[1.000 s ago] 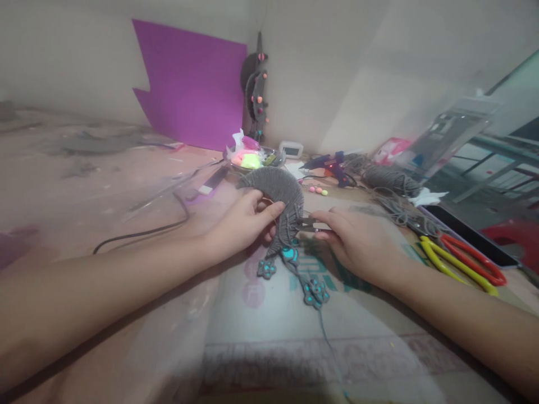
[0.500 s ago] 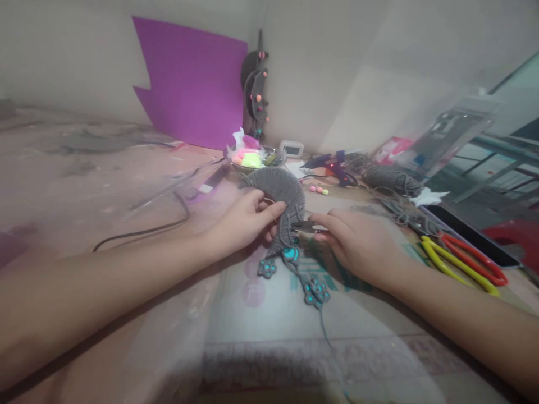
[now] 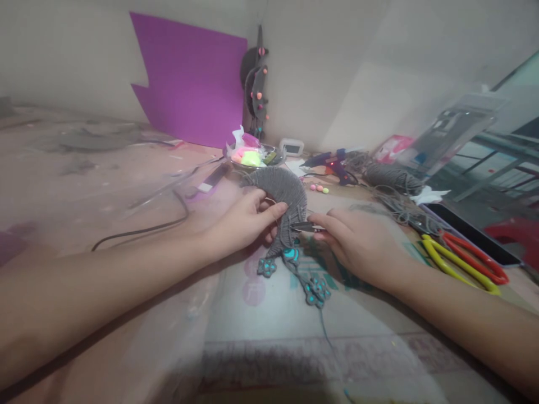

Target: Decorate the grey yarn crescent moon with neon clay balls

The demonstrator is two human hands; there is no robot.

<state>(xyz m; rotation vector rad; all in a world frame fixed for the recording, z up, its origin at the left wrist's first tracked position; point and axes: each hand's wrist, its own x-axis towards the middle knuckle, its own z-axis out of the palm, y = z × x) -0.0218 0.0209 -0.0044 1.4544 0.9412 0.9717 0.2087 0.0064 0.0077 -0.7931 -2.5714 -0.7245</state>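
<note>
My left hand (image 3: 259,216) pinches the inner edge of a grey yarn-wrapped crescent (image 3: 290,191), thumb on its face. In my right hand (image 3: 353,238) are tweezers (image 3: 305,226), dark and pointed, held between thumb and fingers. Their tip meets the wrapped yarn on the crescent's lower right side; whether it grips a strand I cannot tell. Below the crescent's lower end lie a small grey flower with turquoise dots (image 3: 266,267) and a dangling flower cluster (image 3: 316,292). A thin cord (image 3: 326,331) trails from the cluster toward the front.
Behind the crescent stand a dish of bright clay-like pieces (image 3: 251,160) and a hot glue gun (image 3: 332,164). To the right are a grey yarn ball (image 3: 391,177), a phone (image 3: 471,233) and scissors with red and yellow handles (image 3: 463,264). A purple sheet (image 3: 193,84) leans on the wall.
The tweezers have shifted slightly and more of their pointed end shows against the yarn. Both hands keep nearly the same place, and the crescent has barely moved.
</note>
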